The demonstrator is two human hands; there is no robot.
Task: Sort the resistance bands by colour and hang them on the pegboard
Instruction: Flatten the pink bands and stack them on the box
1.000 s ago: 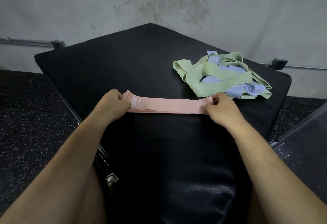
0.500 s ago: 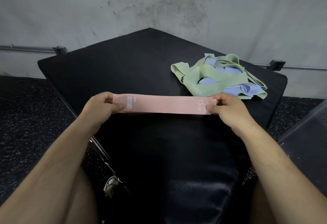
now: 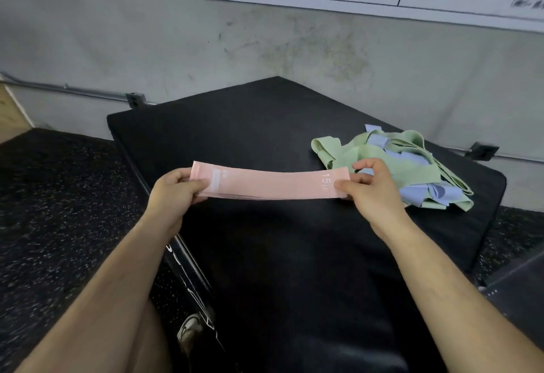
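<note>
Left hand: pinches the left end of the pink bands, thumb on top.
Right hand: pinches the right end, thumb on top, fingers curled behind.
Pink bands: a flat stack held level between the hands, above the near middle of the black pad.
Risk, stack: I judge the layers could fan out, or one slip free, if either pinch slackens.
Risk, pile: green bands and blue bands lie tangled far right; tugging one may drag others off the pad's edge.
Pegboard: I see none.
Count: two hands; one pink stack, layers too thin to count; one mixed pile, its bands uncountable.
</note>
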